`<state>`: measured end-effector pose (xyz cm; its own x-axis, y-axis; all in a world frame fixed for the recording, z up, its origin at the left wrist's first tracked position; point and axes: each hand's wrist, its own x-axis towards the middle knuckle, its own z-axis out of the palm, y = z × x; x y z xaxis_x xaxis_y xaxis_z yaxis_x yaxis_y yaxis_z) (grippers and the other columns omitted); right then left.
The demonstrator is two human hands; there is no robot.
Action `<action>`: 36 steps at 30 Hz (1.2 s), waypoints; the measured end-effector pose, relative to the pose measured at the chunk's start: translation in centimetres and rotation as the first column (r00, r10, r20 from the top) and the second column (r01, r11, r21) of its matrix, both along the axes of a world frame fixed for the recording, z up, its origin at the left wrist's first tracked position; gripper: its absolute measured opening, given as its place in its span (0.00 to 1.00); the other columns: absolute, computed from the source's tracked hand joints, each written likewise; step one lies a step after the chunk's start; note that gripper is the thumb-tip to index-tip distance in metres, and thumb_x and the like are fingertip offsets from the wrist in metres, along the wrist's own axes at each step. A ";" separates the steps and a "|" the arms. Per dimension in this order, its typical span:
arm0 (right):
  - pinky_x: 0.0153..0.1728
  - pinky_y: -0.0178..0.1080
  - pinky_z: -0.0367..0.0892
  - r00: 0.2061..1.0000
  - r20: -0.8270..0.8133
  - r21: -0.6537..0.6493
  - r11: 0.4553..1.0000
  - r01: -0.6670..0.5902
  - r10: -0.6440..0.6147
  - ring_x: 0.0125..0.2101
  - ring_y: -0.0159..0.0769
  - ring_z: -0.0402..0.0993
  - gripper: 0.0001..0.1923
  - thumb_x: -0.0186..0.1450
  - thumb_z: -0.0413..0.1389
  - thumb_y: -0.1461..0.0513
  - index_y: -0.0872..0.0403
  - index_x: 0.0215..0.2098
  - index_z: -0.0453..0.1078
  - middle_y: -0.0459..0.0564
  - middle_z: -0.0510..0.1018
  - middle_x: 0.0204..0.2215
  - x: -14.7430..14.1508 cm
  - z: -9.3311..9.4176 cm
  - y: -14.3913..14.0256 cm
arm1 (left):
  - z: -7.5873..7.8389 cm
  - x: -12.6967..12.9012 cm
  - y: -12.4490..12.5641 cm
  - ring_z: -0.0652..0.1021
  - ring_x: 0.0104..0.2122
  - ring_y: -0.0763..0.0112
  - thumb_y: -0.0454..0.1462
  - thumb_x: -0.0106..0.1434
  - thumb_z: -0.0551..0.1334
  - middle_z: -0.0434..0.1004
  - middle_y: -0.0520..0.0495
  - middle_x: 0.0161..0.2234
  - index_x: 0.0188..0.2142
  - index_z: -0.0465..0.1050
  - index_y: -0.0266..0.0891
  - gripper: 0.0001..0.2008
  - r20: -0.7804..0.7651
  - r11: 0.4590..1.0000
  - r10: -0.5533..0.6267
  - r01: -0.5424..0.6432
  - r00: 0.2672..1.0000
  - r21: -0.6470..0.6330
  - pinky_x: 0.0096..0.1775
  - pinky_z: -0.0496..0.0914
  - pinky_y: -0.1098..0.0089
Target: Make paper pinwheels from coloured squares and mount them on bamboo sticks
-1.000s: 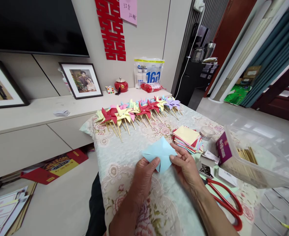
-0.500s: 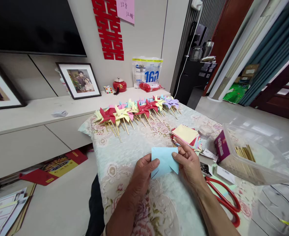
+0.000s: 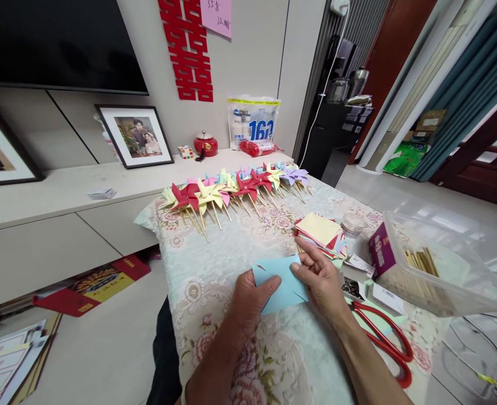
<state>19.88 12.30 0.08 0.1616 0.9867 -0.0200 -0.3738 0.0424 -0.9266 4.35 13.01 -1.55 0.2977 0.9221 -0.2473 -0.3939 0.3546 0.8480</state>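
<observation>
Both hands gripped one light-blue paper square, held just above the desk near its front edge. Left hand closed on the sheet's lower left part, thumb on top, pointing toward the middle. Right hand pinched the right edge w/ thumb & fingers. Small cuts showed at the sheet's corners, e.g. top left. Sheet lay roughly flat, slightly tilted.

The desk carried a pale floral cloth. Just behind the right hand sat a stack of coloured paper squares, yellow on top, near the sheet but apart from it. Along the far edge lay a row of finished pinwheels on sticks: red, yellow, pink, blue, purple. Right of the stack stood a small clear round tub, then a purple box & a big clear plastic bin holding wooden sticks. Red-handled scissors lay beside the right forearm, blades toward a little dish of small dark bits; couldn't tell what those were.

Beyond the desk: low cabinet w/ framed photo, red pot, pkg marked 160.
</observation>
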 end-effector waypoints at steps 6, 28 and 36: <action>0.30 0.35 0.66 0.999 0.011 0.002 0.999 -0.049 0.049 0.29 0.34 0.75 0.33 0.53 0.71 0.59 0.52 0.55 0.70 0.46 0.81 0.32 0.1 -0.2 0.1 | 0.6 0.2 0.1 0.81 0.29 0.62 0.41 0.47 0.75 0.84 0.44 0.30 0.38 0.80 0.33 0.20 0.088 0.991 0.131 -0.130 0.987 -0.021 0.34 0.73 0.66; 0.43 0.41 0.68 0.962 0.180 0.141 0.973 0.182 -0.206 0.40 0.37 0.74 0.24 0.57 0.69 0.57 0.48 0.51 0.76 0.49 0.80 0.41 0.5 -1.4 0.4 | 0.4 0.4 0.8 0.79 0.30 0.65 0.38 0.46 0.76 0.83 0.46 0.32 0.38 0.78 0.33 0.20 0.156 0.958 0.287 -0.283 0.945 -0.049 0.38 0.72 0.66; 0.40 0.41 0.67 0.923 0.296 0.163 0.965 0.204 -0.245 0.36 0.38 0.73 0.17 0.60 0.67 0.55 0.49 0.46 0.77 0.49 0.80 0.36 -0.2 -1.4 -0.1 | 0.8 0.3 1.2 0.81 0.34 0.60 0.38 0.43 0.75 0.84 0.45 0.33 0.37 0.78 0.34 0.20 0.152 0.917 0.396 -0.381 0.905 -0.121 0.40 0.73 0.64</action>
<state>19.71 12.17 -1.35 0.3568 0.9146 0.1902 -0.0344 0.2164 -0.9757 4.60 14.23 -0.79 -0.0354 0.9506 -0.3083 -0.6508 0.2122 0.7290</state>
